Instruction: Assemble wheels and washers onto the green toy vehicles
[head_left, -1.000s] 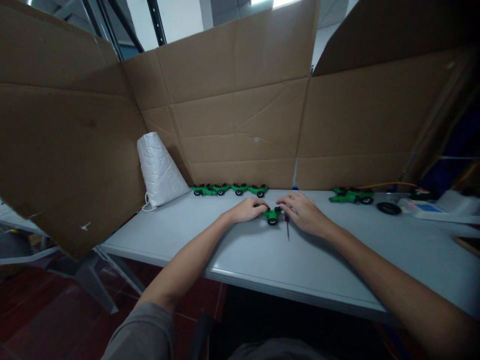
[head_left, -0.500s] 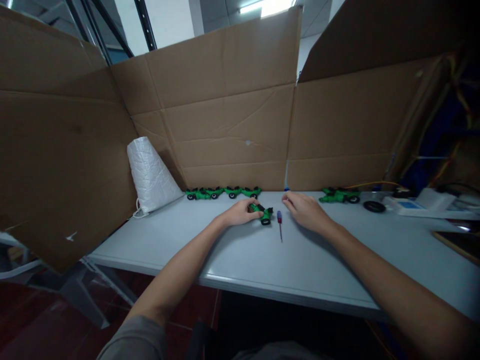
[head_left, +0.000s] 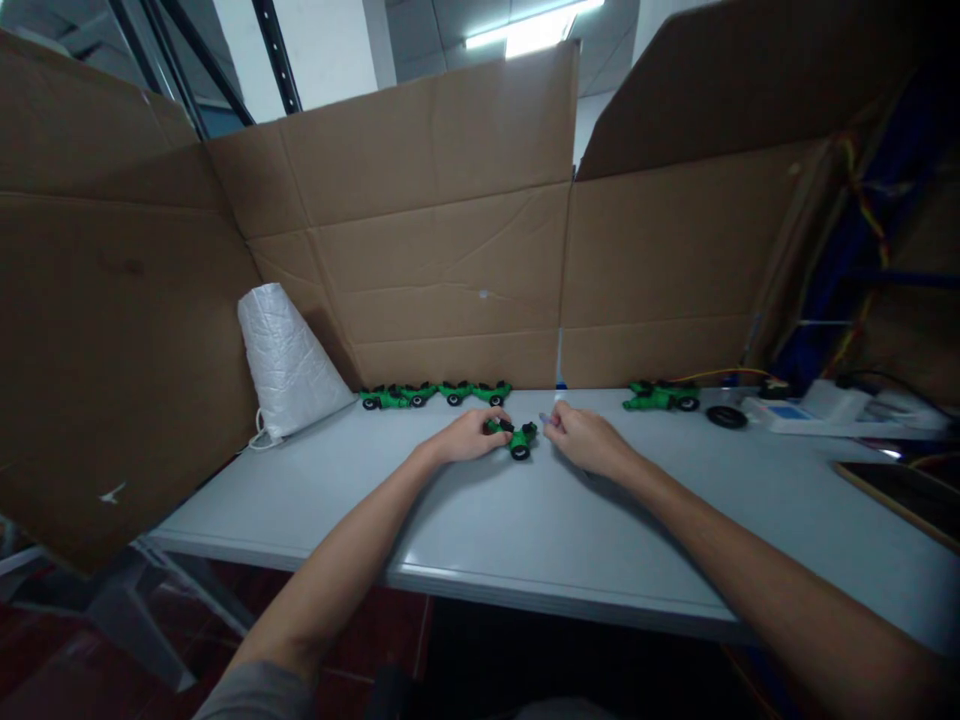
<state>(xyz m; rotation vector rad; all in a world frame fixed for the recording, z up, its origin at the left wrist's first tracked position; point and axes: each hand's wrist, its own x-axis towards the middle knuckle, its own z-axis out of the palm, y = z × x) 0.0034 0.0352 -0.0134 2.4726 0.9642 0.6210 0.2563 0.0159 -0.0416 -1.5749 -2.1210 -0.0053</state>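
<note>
A small green toy vehicle (head_left: 520, 442) with black wheels stands on the white table, and my left hand (head_left: 471, 435) grips its left end. Just right of it, my right hand (head_left: 583, 437) is closed on a screwdriver (head_left: 545, 418). Only the purplish handle end shows at the fingertips; the rest is hidden by the hand. A narrow gap separates the screwdriver from the toy.
Several green toy vehicles (head_left: 454, 393) line the back edge, with more green parts (head_left: 660, 396) at the right beside a black ring (head_left: 726, 417). A silvery padded bag (head_left: 289, 365), a white power strip (head_left: 802, 415) and cardboard walls (head_left: 457, 240) surround the table (head_left: 480, 545).
My right hand has taken hold of the screwdriver that lay on the table. My left hand still holds the toy vehicle. The whole view has shifted slightly.
</note>
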